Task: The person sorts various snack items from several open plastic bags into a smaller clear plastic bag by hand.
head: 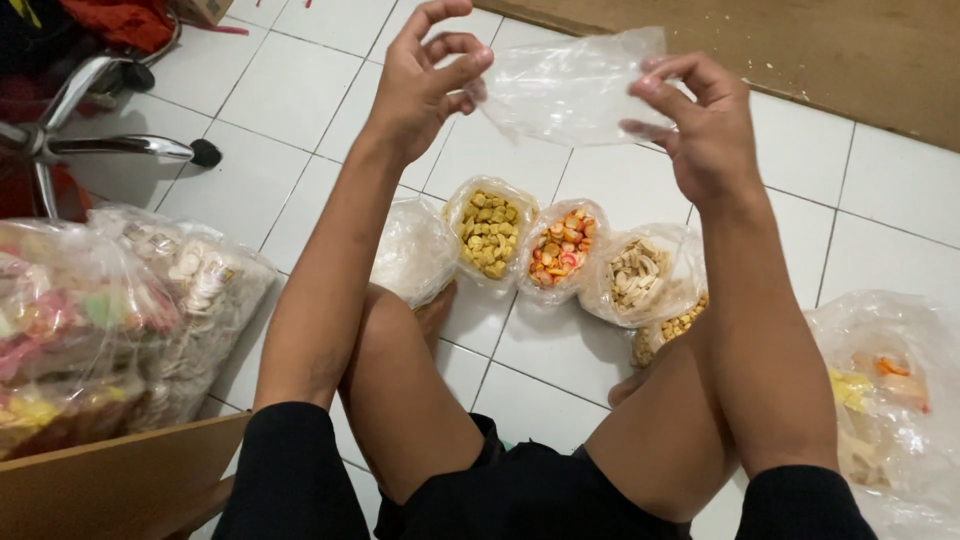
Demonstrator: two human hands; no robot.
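Hands stretched an empty clear plastic bag above the tiled floor.
The left hand pinched the bag's left edge between thumb and forefinger, other fingers curled loose; the right hand gripped the right edge in bent fingertips. Thin, glossy and crinkled, the bag ran lengthwise from hand to hand, held in the air. Below stood open bags of yellow square snacks, red-and-orange snacks and pale sticks.
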